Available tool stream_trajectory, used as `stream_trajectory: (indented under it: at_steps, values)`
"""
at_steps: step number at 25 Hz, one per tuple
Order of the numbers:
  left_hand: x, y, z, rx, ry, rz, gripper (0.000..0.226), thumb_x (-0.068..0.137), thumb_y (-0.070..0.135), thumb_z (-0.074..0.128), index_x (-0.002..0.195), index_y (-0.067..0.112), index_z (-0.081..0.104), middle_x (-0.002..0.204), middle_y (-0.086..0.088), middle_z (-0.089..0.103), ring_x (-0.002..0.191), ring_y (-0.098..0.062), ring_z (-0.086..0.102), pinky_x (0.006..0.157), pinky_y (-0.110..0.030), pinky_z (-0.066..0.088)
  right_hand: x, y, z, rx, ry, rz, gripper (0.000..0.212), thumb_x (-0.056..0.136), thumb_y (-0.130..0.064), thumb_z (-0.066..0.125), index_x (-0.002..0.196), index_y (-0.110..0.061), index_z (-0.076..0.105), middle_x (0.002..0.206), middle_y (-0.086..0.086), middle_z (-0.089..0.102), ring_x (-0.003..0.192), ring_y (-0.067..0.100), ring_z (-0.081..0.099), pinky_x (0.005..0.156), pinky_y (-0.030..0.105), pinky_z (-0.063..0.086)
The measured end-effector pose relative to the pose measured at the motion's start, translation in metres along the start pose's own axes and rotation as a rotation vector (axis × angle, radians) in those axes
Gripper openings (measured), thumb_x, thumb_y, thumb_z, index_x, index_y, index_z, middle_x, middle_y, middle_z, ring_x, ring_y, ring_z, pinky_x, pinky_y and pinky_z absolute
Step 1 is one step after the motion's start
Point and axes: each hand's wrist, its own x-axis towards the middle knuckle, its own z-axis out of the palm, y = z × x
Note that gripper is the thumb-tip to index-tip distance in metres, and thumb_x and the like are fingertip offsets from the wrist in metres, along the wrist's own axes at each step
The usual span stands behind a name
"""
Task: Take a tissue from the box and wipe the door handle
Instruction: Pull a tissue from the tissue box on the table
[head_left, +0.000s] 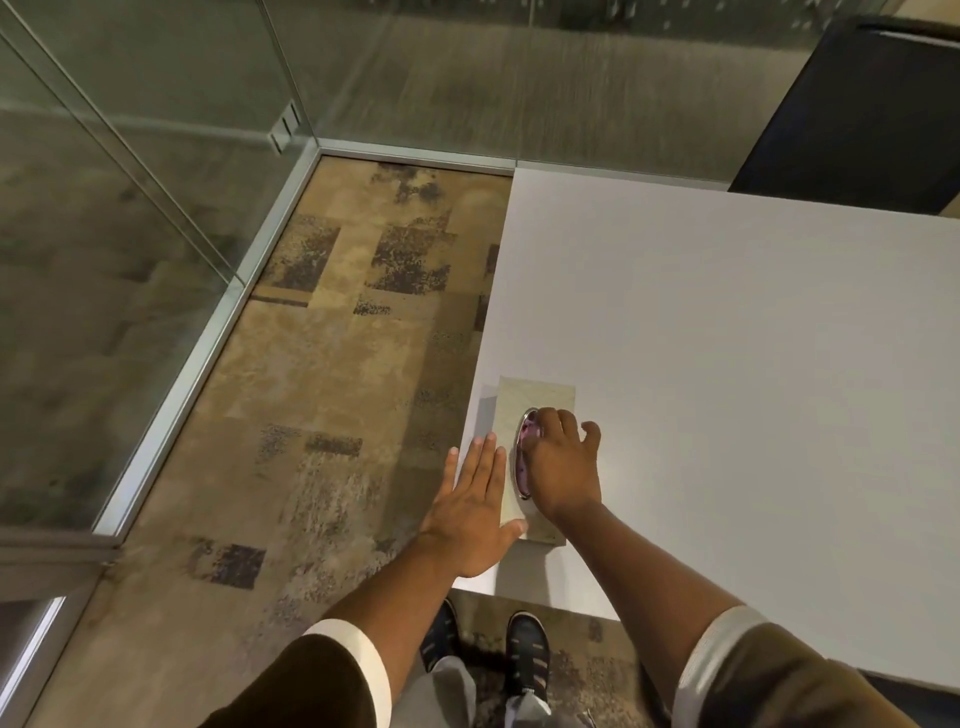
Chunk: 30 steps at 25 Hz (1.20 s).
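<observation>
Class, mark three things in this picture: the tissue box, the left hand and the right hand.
tissue box (540, 397): head view, bare far end of its top.
left hand (475, 512): head view, back of the hand.
right hand (563, 470): head view, back of the hand.

Tissue box (535, 405) on table (753, 364), at near-left corner, long side along left edge. Left hand (475, 512) flat against box's left side, over table's left edge. Right hand (563, 462) on box top, fingers at opening (523, 457). Carpet (332, 395) left of table. Glass wall (104, 291) further left, also behind table. Chair (857, 109) beyond table's far edge, right. Shoes (527, 654) below table's near edge.
</observation>
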Motion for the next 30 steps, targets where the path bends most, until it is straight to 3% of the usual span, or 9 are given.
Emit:
stream_trajectory:
  at_steps: [5, 8, 11, 14, 17, 21, 25, 30]
  values:
    - [-0.001, 0.001, -0.003, -0.009, -0.011, -0.016, 0.102, 0.109, 0.078, 0.021, 0.159, 0.012, -0.039, 0.16, -0.01, -0.056, 0.159, -0.033, -0.043, 0.134, -0.059, -0.021, -0.003, 0.006, 0.002, 0.061, 0.005, 0.02, 0.055, 0.073, -0.032, 0.082, 0.122, -0.014, 0.065, 0.129, 0.012, 0.057, 0.121, 0.034, 0.052, 0.101, 0.055, 0.038]
    - [-0.002, 0.002, -0.005, -0.018, -0.019, -0.007, 0.102, 0.111, 0.076, 0.023, 0.158, 0.01, -0.039, 0.159, -0.011, -0.057, 0.16, -0.033, -0.042, 0.135, -0.059, -0.02, -0.007, 0.012, 0.004, 0.169, 0.085, 0.084, 0.033, 0.08, -0.022, 0.074, 0.111, -0.013, 0.066, 0.118, 0.011, 0.058, 0.111, 0.034, 0.055, 0.095, 0.052, 0.039]
    - [-0.003, 0.003, -0.007, -0.002, -0.02, -0.002, 0.103, 0.111, 0.075, 0.024, 0.159, 0.007, -0.038, 0.164, -0.016, -0.051, 0.161, -0.035, -0.04, 0.136, -0.059, -0.018, -0.012, 0.021, 0.008, 0.31, 0.107, 0.133, 0.021, 0.093, -0.024, 0.063, 0.113, -0.02, 0.067, 0.12, 0.005, 0.059, 0.114, 0.031, 0.056, 0.096, 0.048, 0.035]
    - [-0.002, 0.004, -0.008, 0.017, -0.02, 0.002, 0.104, 0.112, 0.075, 0.025, 0.159, 0.005, -0.036, 0.168, -0.019, -0.045, 0.161, -0.036, -0.039, 0.136, -0.058, -0.016, -0.012, 0.026, 0.007, 0.358, 0.126, 0.092, 0.029, 0.098, -0.036, 0.062, 0.123, -0.022, 0.068, 0.125, 0.004, 0.064, 0.116, 0.029, 0.058, 0.096, 0.047, 0.037]
    - [0.0, 0.005, -0.007, 0.022, -0.017, 0.029, 0.104, 0.113, 0.071, 0.029, 0.159, 0.005, -0.037, 0.168, -0.019, -0.046, 0.162, -0.035, -0.037, 0.137, -0.057, -0.016, -0.008, 0.022, 0.001, 0.253, 0.094, -0.014, 0.037, 0.09, -0.032, 0.073, 0.125, -0.021, 0.069, 0.125, 0.005, 0.067, 0.114, 0.031, 0.061, 0.096, 0.048, 0.041]
    - [0.003, 0.006, -0.002, 0.05, -0.018, 0.065, 0.102, 0.114, 0.067, 0.03, 0.158, 0.005, -0.037, 0.17, -0.019, -0.043, 0.163, -0.035, -0.036, 0.136, -0.056, -0.019, -0.005, 0.013, -0.003, 0.067, 0.066, -0.074, 0.026, 0.082, -0.028, 0.079, 0.104, -0.016, 0.074, 0.095, 0.006, 0.069, 0.087, 0.03, 0.062, 0.079, 0.041, 0.045]
    - [0.003, 0.007, -0.003, 0.052, -0.018, 0.053, 0.102, 0.114, 0.067, 0.032, 0.16, 0.006, -0.036, 0.172, -0.018, -0.041, 0.162, -0.033, -0.037, 0.134, -0.053, -0.021, -0.006, 0.011, -0.006, 0.069, 0.065, -0.053, 0.008, 0.078, -0.018, 0.081, 0.081, -0.02, 0.074, 0.074, 0.001, 0.062, 0.073, 0.027, 0.058, 0.071, 0.04, 0.038]
    - [0.002, 0.009, -0.009, 0.031, -0.039, 0.036, 0.102, 0.114, 0.067, 0.033, 0.16, 0.006, -0.035, 0.17, -0.016, -0.042, 0.164, -0.034, -0.033, 0.137, -0.054, -0.015, -0.008, 0.02, -0.012, 0.208, 0.081, 0.008, 0.007, 0.095, -0.02, 0.062, 0.096, -0.022, 0.069, 0.09, 0.0, 0.063, 0.086, 0.026, 0.059, 0.079, 0.04, 0.035]
